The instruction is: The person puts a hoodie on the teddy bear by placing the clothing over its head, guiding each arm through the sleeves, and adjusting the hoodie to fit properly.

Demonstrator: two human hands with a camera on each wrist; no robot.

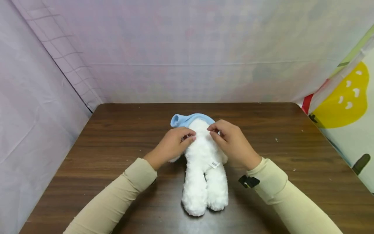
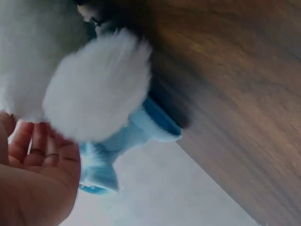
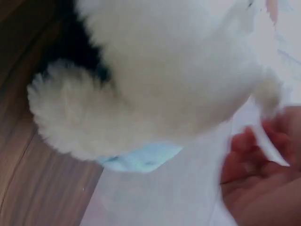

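Observation:
A white plush toy (image 1: pixel 204 149) with shaggy fur and a small printed tag (image 1: pixel 214 164) lies on the table, its legs toward me. Soft light blue fabric (image 1: pixel 190 119), with a tube-like open end, sits at its far end; the left wrist view shows more of this blue fabric (image 2: pixel 141 127). My left hand (image 1: pixel 174 143) pinches fur at the toy's upper left, thumb and forefinger nearly meeting. On the opposite side my right hand (image 1: pixel 232 140) pinches at the upper right, its fingers curled. The right hand (image 3: pixel 263 165) is blurred in its own wrist view. The toy's face is hidden.
The dark wooden table (image 1: pixel 122 133) carries a few tiny pale specks. Behind it hangs a pale patterned cloth (image 1: pixel 187 58), with another white cloth (image 1: pixel 35 107) on the left. At the right is a cloth with a yellow print (image 1: pixel 347 100). A black strap (image 1: pixel 249 181) sits at my right wrist.

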